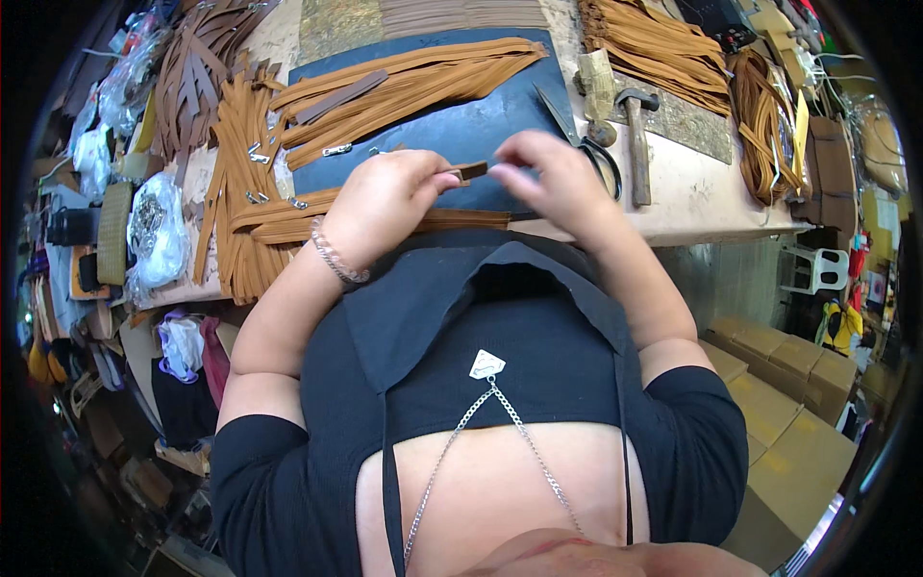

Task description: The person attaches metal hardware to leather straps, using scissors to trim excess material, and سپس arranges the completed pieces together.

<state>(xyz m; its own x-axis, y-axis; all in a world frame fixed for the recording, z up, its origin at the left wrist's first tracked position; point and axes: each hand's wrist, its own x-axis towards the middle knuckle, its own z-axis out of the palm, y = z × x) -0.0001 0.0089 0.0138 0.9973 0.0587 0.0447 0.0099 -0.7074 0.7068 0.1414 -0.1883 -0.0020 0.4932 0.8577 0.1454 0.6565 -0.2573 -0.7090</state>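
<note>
My left hand point(389, 197) is closed, pinching a short dark brown strip point(470, 172) between thumb and fingers. My right hand point(553, 183) hovers just right of the strip's end, its fingers bent and smeared by motion. Whether it touches the strip, I cannot tell. Below my hands a tan zipper tape point(471, 219) runs along the table's near edge. Beyond them, a bundle of tan zipper tapes point(423, 82) lies on a dark blue mat point(452, 135), with a grey-brown strip point(341, 98) across it. A metal zipper slider point(337, 150) rests near the bundle's left end.
Black-handled scissors point(601, 163) and a hammer point(636, 144) lie to the right. More tan tapes point(659, 53) and a coiled bundle point(760, 125) sit farther right. Tangled tan tapes point(245, 192) and brown strips point(197, 82) cover the left side. Cardboard boxes point(788, 423) stand at lower right.
</note>
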